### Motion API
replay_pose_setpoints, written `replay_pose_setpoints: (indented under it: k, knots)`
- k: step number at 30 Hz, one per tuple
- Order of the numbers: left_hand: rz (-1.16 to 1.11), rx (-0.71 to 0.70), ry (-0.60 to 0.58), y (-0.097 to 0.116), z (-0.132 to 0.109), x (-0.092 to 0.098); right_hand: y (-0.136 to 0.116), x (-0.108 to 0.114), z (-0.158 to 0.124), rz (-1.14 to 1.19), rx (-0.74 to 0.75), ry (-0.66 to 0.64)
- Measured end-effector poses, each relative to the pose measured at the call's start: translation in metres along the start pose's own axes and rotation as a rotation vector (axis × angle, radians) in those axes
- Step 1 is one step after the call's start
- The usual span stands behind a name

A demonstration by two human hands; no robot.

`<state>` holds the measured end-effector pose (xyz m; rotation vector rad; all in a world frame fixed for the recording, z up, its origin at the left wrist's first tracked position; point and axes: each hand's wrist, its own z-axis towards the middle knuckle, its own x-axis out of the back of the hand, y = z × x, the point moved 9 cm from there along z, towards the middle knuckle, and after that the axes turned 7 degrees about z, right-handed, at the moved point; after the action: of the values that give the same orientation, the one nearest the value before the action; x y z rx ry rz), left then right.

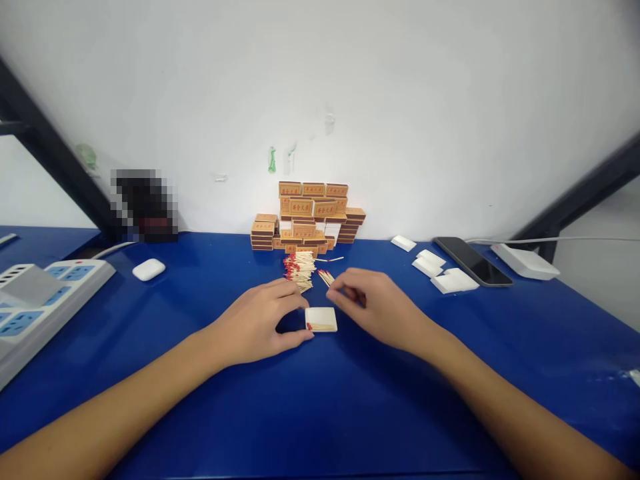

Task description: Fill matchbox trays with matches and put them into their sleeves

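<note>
Holding white tray (321,315) at three o'clock in part-spread left grip (265,319); with right grip (371,305) nearly closed, cannot tell whether pinching matches (325,277) at ten o'clock.

Red Chinese characters (301,207), apparently 安全火柴, on the orange fronts of several stacked matchboxes (313,189).

It's a desk-side workspace, folks: a blue desk (240,420) right up against a white wall (225,80), dark bars (597,187) slanting at either side! Over left, a big power strip (40,310) and an earbud case (149,269); over right, a phone (473,261) and a cord (575,239). Home or office? I can't tell!
</note>
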<state>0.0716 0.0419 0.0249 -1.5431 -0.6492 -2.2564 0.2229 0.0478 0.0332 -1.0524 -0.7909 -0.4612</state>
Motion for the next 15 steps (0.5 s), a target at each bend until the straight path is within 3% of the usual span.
replay_pose_setpoints:
  k: [2,4,7,15]
  knots:
    - [0.0,0.004,-0.006,0.0,0.0,-0.001,0.019,0.013,0.005,-0.064,-0.121,0.166]
    - [0.001,0.01,-0.014,-0.001,0.0,-0.002,0.037,0.015,0.009,-0.119,-0.244,0.24]
    - [0.004,0.01,-0.015,-0.001,0.001,-0.002,0.051,0.005,0.018,-0.171,-0.326,0.206]
    - [0.002,0.002,-0.006,0.0,0.001,-0.001,0.052,-0.008,0.027,-0.184,-0.286,0.041]
